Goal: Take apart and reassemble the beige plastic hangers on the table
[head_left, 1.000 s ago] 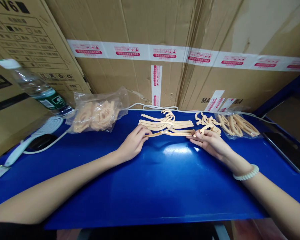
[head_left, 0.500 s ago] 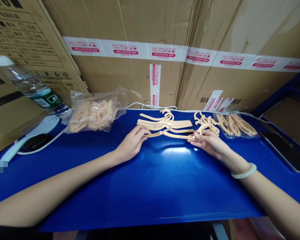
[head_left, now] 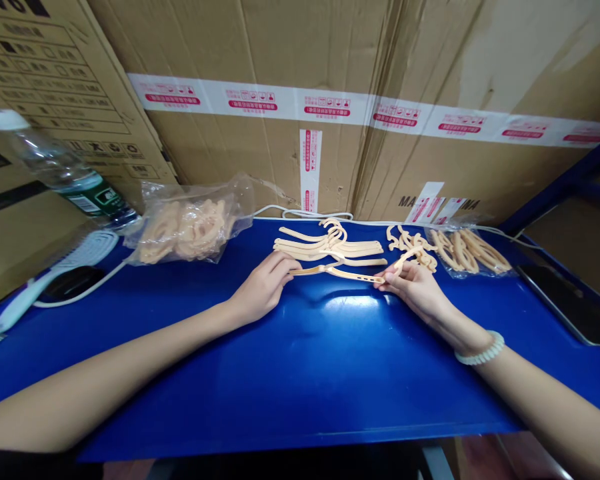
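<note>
A beige plastic folding hanger (head_left: 353, 274) is stretched between my two hands just above the blue table. My left hand (head_left: 266, 283) is closed on the end of its left arm. The fingers of my right hand (head_left: 416, 287) pinch the end of its slotted right arm. A curved beige hook piece (head_left: 405, 259) shows at my right fingertips; I cannot tell whether it is held too. Right behind the held hanger lies a stack of several matching hangers (head_left: 307, 248), hooks pointing away. A pile of loose beige hook pieces (head_left: 399, 235) sits beyond my right hand.
Bags of beige parts lie at the left (head_left: 180, 230) and right (head_left: 473, 250). Left of them are a water bottle (head_left: 87, 190), a hairbrush (head_left: 87, 250) and a black object (head_left: 75, 283). A phone (head_left: 570, 303) lies far right. Cardboard boxes (head_left: 260, 160) wall the back, with a white cable along them.
My right hand has shifted slightly left and turned, so the hanger's right arm slants down and its slots show more. The hook piece at those fingers has tilted. My left hand stays put.
</note>
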`<state>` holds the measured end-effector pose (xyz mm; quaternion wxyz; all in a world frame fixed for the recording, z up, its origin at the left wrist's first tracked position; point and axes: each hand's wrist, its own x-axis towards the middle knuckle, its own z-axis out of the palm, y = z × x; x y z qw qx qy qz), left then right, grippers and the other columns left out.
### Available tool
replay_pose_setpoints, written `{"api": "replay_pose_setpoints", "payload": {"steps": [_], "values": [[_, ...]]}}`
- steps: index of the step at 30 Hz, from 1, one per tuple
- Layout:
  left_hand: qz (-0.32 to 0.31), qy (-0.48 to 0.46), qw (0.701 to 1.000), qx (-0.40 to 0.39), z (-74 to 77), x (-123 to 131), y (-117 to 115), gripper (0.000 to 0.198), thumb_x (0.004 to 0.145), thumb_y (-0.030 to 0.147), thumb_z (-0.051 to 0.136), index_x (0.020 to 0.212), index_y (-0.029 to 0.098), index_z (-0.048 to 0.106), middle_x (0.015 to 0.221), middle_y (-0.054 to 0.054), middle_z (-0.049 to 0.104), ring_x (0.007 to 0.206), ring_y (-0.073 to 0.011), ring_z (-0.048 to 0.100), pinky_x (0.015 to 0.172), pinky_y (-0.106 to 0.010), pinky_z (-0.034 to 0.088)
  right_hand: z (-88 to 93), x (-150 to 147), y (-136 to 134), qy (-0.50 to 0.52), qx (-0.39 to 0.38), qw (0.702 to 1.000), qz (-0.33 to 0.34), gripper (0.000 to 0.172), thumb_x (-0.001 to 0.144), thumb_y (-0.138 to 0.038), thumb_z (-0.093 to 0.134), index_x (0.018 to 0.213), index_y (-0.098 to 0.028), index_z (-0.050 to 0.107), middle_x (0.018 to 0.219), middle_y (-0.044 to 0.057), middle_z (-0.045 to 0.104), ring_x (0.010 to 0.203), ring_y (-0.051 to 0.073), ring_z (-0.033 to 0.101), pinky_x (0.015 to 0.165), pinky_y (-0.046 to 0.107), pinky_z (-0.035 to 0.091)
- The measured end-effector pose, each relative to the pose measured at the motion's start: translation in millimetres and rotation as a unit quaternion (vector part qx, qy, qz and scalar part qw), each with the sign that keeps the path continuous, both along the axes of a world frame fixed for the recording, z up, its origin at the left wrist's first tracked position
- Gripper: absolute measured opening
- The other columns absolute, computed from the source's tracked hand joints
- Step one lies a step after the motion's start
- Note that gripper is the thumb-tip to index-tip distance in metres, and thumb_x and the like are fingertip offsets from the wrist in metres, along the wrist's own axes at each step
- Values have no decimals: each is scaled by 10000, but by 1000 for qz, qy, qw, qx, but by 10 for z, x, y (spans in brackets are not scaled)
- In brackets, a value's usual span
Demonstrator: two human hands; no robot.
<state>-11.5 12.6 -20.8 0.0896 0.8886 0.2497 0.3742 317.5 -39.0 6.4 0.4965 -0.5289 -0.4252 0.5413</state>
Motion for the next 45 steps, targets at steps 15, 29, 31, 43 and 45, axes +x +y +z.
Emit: {"api": "replay_pose_setpoints", "payload": {"steps": [15,29,31,43,45], "values": [[4,18,999,-37,66,19,-52,296,1007,159,463,1298,179,509,1208,-131,651,1125,-241,641,962,-406,542,109,-40,-6,4,106,993,-51,411,649,-422,917,968,-227,746,787,12,680,663,141,603,542,248,509],[-78,200,966,144,195,-211,169,234,1022,196,412,962,165,636,917,-90,664,839,-201,612,751,-323,506,672,841,79,-312,41,936,156,414,638,-561,885,801,-197,776,822,79,749,665,189,641,627,316,516],[-83,212,963,143,196,-213,162,240,1019,200,413,955,170,642,927,-91,659,842,-201,606,746,-318,499,666,849,82,-400,54,891,209,432,684,-599,840,818,-192,786,852,87,761,759,231,680,713,342,526],[-153,139,976,63,226,-206,119,107,924,167,510,905,200,609,794,-58,662,715,-193,604,665,-323,461,619,797,38,-527,-1,785,325,192,746,-408,708,714,-219,725,684,24,733,651,211,691,619,290,499],[-165,144,974,60,250,-185,84,123,916,163,500,858,209,599,755,-52,645,691,-195,587,642,-326,447,627,803,15,-527,-19,779,338,176,744,-391,705,689,-224,712,652,16,725,615,206,685,589,285,492]]}}
